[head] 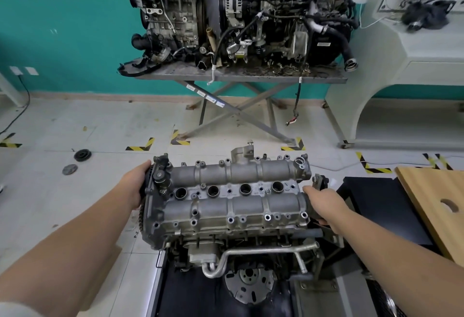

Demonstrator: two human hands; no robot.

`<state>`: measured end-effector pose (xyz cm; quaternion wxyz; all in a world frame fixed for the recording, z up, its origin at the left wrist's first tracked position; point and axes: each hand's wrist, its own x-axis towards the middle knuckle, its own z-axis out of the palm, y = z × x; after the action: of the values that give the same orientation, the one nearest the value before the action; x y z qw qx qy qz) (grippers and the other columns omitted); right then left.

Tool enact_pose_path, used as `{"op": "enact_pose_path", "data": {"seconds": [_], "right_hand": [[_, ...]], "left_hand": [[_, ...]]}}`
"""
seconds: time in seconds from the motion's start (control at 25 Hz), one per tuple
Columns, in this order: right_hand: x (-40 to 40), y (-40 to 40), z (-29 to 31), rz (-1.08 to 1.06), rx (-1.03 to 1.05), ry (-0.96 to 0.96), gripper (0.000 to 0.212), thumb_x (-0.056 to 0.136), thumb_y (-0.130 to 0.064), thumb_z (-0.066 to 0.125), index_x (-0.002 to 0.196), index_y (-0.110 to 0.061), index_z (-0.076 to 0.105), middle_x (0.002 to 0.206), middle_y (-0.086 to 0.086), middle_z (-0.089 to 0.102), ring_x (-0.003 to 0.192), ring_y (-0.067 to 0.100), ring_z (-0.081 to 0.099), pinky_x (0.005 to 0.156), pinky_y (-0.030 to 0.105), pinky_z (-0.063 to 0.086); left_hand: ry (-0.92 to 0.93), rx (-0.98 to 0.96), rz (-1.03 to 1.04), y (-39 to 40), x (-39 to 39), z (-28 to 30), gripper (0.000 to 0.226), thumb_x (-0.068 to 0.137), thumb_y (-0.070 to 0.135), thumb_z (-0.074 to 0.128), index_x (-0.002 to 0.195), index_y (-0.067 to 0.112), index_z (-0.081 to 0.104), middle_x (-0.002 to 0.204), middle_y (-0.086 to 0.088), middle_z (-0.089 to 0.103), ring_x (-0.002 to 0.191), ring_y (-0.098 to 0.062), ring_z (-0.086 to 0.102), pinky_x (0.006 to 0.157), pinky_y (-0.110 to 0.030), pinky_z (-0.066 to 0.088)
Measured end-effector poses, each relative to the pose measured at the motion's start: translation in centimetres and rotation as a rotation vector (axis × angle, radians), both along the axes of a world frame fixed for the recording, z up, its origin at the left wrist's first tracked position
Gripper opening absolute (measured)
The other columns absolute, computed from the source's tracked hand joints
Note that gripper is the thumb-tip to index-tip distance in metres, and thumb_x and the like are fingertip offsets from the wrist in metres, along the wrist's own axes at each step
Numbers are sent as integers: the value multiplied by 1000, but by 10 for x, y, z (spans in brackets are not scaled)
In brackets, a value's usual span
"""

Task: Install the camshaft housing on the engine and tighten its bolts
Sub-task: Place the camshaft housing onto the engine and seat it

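Observation:
The grey aluminium camshaft housing [231,193], with two long cam tubes and a row of dark round plug holes between them, sits on top of the engine [241,249] in the lower middle of the head view. My left hand [136,186] grips its left end beside the toothed sprockets. My right hand [324,203] grips its right end, fingers curled round the edge. Empty bolt holes show along the housing's near rim. I see no bolts or tools.
A black stand [376,206] holds the engine. A wooden board with a round hole [437,206] lies at right. Two other engines stand on a scissor table [236,76] ahead. A white console [414,48] is at far right. Two round parts [75,162] lie on the floor at left.

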<state>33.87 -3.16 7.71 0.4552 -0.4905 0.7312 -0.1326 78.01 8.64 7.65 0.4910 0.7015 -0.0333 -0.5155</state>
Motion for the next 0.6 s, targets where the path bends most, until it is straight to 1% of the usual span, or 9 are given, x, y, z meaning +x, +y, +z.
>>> {"op": "enact_pose_path", "data": {"seconds": [0.08,0.16,0.2,0.28,0.36,0.44,0.48,0.52,0.6], "right_hand": [[-2,0,3,-12,47,-70,42,91,-49,56,101,-8,58,94,11,61,83,27,61,65,35,52],[0,3,5,-52,107,-142,40,91,-45,61,109,-10,58,104,12,61,92,30,62,65,37,53],[1,5,6,-82,134,-185,37,91,-42,62,111,-11,58,107,13,61,95,32,62,64,40,55],[5,8,7,-131,168,-260,32,91,-38,63,110,-11,59,111,16,62,98,38,64,64,51,59],[9,10,10,-151,182,-295,31,90,-34,62,110,-10,60,111,19,65,95,40,67,70,63,57],[11,13,13,-157,177,-311,32,90,-32,62,111,-9,60,108,21,66,92,40,69,74,65,56],[12,14,13,-161,170,-315,31,89,-31,62,111,-9,60,106,21,66,90,40,69,72,63,57],[12,16,14,-168,163,-318,30,89,-31,62,109,-9,59,103,20,66,88,39,69,69,61,58],[11,18,13,-184,156,-329,26,89,-30,62,105,-9,59,100,20,66,85,38,69,65,59,59]], "left_hand": [[-48,19,-98,9,1,4,60,89,55,64,123,6,67,119,-19,70,87,-32,68,83,-44,56],[-119,54,-145,26,-3,6,69,81,66,67,119,8,68,117,-19,70,91,-30,68,79,-41,55],[-114,76,-156,35,-6,6,74,76,72,68,117,11,68,115,-19,71,95,-32,69,77,-42,56],[18,89,-179,52,-15,3,81,66,81,68,114,16,69,111,-19,72,98,-38,71,77,-52,57],[138,76,-186,61,-23,-2,87,59,88,65,110,17,74,110,-17,74,95,-39,72,79,-59,55],[153,84,-178,62,-28,-7,93,52,95,61,96,16,80,98,-16,76,79,-35,75,71,-57,56],[144,84,-179,62,-31,-9,89,53,95,60,89,15,81,90,-15,76,69,-33,74,68,-54,57],[138,79,-187,62,-34,-9,81,60,89,62,83,15,82,88,-14,76,66,-32,73,66,-53,57],[145,83,-210,64,-40,-7,55,70,67,69,78,13,81,90,-15,76,70,-36,73,66,-54,57]]}}
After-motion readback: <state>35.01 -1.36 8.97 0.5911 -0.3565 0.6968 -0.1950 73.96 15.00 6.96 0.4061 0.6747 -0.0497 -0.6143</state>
